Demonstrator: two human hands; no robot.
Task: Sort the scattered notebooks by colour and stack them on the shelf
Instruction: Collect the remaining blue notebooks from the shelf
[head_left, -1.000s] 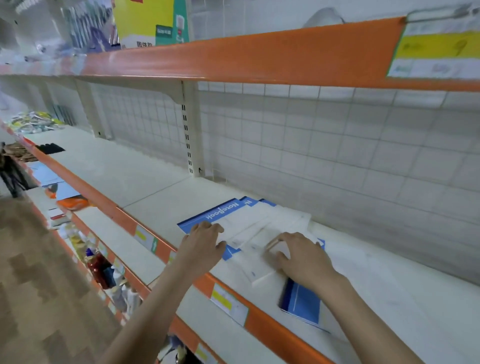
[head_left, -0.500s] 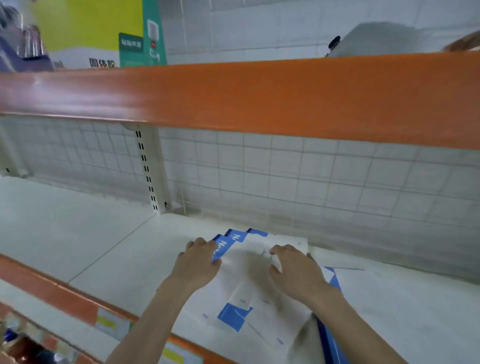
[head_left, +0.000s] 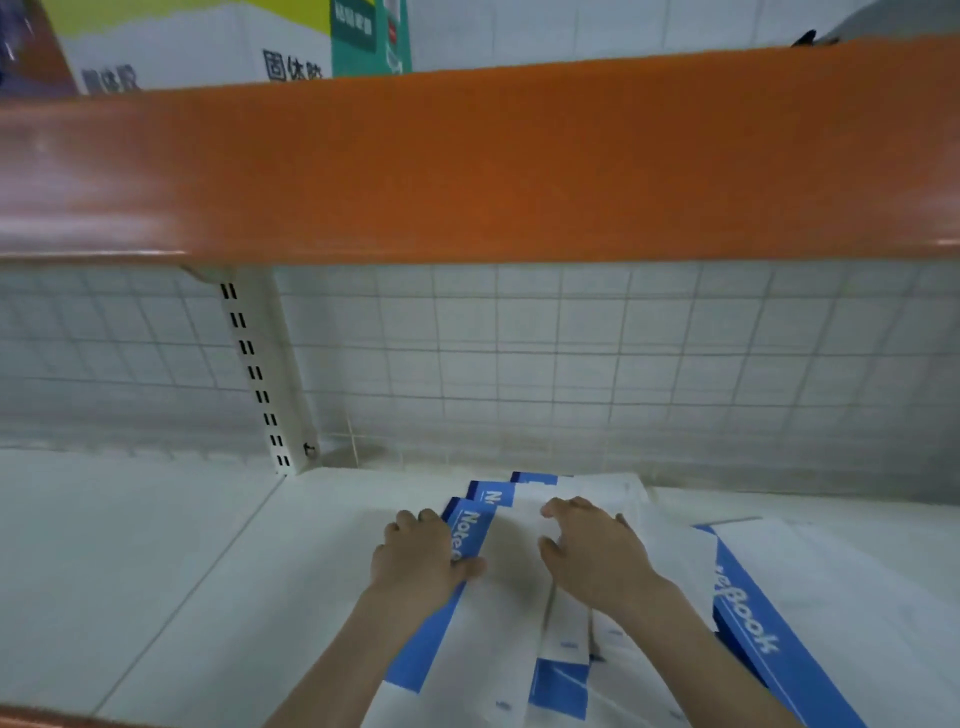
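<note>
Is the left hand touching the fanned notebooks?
Touching. The head view shows the left hand resting on the left edge of the fanned notebooks, its thumb lying over the blue spine strip with no gap visible.

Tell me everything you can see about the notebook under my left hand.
The notebook lies flat on the white shelf, topmost of a fanned pile of white-and-blue notebooks. Its cover is white, seemingly paper, with a blue spine band lettered "Note" in white. The left hand covers its left edge, thumb on the cover; the right hand rests beside it.
</note>
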